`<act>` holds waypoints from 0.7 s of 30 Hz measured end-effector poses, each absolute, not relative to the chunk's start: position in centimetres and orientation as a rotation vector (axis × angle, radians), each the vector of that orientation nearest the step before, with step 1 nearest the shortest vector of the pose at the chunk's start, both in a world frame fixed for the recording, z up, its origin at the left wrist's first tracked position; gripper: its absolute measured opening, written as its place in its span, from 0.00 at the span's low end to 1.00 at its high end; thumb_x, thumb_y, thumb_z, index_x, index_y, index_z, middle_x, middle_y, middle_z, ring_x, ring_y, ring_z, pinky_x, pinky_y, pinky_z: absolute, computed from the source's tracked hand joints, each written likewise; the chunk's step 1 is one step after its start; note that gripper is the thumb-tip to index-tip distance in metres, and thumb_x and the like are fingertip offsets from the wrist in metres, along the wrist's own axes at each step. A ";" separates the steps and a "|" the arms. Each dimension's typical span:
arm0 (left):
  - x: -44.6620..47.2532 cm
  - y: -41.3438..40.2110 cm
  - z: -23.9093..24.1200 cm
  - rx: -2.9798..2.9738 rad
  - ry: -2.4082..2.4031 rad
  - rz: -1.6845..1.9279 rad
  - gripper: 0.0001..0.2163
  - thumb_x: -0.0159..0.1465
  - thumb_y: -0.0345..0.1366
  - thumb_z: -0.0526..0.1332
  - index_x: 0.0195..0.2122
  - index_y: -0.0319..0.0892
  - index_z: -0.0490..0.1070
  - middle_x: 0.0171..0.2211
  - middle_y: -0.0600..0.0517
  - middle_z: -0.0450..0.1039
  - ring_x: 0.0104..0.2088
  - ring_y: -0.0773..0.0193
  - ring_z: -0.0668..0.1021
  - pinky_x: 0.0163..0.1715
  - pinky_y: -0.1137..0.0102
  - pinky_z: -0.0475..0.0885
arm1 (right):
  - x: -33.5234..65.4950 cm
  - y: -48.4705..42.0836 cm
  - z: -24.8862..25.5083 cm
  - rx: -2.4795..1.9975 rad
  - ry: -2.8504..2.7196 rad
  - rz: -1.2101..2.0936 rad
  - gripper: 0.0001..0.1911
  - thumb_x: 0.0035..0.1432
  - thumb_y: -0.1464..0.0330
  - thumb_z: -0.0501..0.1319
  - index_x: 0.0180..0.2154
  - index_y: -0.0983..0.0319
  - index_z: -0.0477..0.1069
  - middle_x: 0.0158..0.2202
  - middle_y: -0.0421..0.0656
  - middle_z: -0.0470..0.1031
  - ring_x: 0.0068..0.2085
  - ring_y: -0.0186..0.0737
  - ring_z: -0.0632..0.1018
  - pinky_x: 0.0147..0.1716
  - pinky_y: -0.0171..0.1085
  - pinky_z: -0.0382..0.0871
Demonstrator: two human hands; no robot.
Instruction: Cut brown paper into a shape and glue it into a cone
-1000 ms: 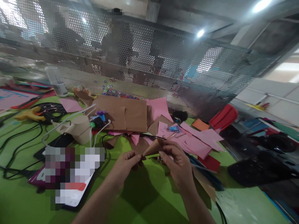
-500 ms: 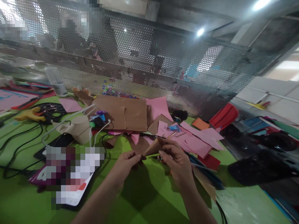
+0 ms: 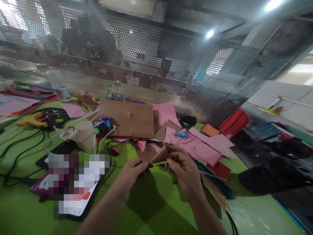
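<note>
A small piece of brown paper point(image 3: 160, 154), rolled into a cone, is held between my two hands above the green table point(image 3: 151, 212). My left hand point(image 3: 134, 173) pinches its narrow tip between thumb and forefinger. My right hand point(image 3: 184, 166) grips the wide end, the thumb low and the fingers curled behind it. Something small and shiny shows under the right hand, too hidden to name. Just beyond the hands lie pink paper pieces point(image 3: 207, 150) and a large folded brown paper sheet point(image 3: 141, 120).
On the left are a phone point(image 3: 84, 192) with a blurred screen, a beige roll point(image 3: 84, 135), white and black cables and yellow-handled scissors point(image 3: 31, 120). A white bottle point(image 3: 60, 86) stands by the perforated metal screen point(image 3: 146, 62). A red chair back point(image 3: 236, 121) is at the right.
My hands and the paper cone stay almost in place. Behind the perforated screen, a person's blurred shape has shifted.
</note>
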State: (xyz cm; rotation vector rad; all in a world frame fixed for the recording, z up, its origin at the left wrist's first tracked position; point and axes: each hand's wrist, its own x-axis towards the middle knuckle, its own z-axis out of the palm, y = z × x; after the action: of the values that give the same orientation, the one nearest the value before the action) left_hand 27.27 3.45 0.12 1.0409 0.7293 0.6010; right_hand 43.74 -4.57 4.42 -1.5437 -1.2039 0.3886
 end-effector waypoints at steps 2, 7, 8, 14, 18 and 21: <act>27.3 3.4 0.2 1.053 0.733 0.604 0.13 0.56 0.45 0.66 0.26 0.39 0.73 0.23 0.53 0.70 0.24 0.69 0.65 0.27 0.73 0.56 | 43.8 -4.6 4.4 -1.545 -1.202 0.400 0.07 0.56 0.66 0.60 0.28 0.61 0.72 0.46 0.47 0.68 0.43 0.44 0.73 0.31 0.37 0.67; 27.4 3.5 0.3 1.056 0.718 0.623 0.11 0.55 0.43 0.66 0.25 0.40 0.74 0.23 0.53 0.71 0.24 0.69 0.65 0.27 0.73 0.56 | 43.8 -4.7 4.3 -1.542 -1.206 0.388 0.06 0.56 0.66 0.61 0.29 0.61 0.72 0.46 0.47 0.69 0.43 0.45 0.73 0.34 0.38 0.68; 27.4 3.5 0.3 1.055 0.718 0.622 0.11 0.56 0.43 0.66 0.26 0.40 0.74 0.23 0.53 0.71 0.24 0.69 0.65 0.27 0.73 0.56 | 43.9 -4.7 4.3 -1.541 -1.213 0.381 0.06 0.56 0.66 0.60 0.29 0.60 0.72 0.46 0.47 0.69 0.44 0.46 0.73 0.35 0.39 0.68; 27.3 3.6 0.1 1.047 0.715 0.631 0.10 0.56 0.42 0.65 0.27 0.39 0.74 0.23 0.53 0.71 0.24 0.69 0.65 0.28 0.73 0.56 | 44.1 -4.6 4.1 -1.512 -1.205 0.399 0.06 0.57 0.67 0.59 0.32 0.59 0.75 0.48 0.47 0.70 0.48 0.48 0.73 0.41 0.43 0.69; 27.5 3.6 0.1 1.028 0.713 0.627 0.10 0.55 0.41 0.65 0.26 0.39 0.73 0.23 0.53 0.70 0.24 0.69 0.65 0.28 0.72 0.56 | 44.1 -4.7 3.8 -1.470 -1.204 0.406 0.05 0.58 0.67 0.61 0.36 0.59 0.75 0.50 0.48 0.69 0.50 0.49 0.72 0.43 0.43 0.69; 27.5 3.6 0.1 1.046 0.714 0.633 0.10 0.56 0.41 0.65 0.25 0.39 0.71 0.23 0.53 0.70 0.25 0.69 0.65 0.28 0.72 0.55 | 44.1 -4.8 3.6 -1.461 -1.192 0.438 0.05 0.58 0.65 0.63 0.36 0.58 0.75 0.52 0.47 0.68 0.47 0.47 0.73 0.38 0.41 0.70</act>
State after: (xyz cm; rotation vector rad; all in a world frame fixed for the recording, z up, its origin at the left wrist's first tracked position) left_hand 27.53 3.65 0.13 1.0456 0.7145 0.6330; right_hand 44.14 -4.79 3.63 -1.4612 -1.1918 0.4384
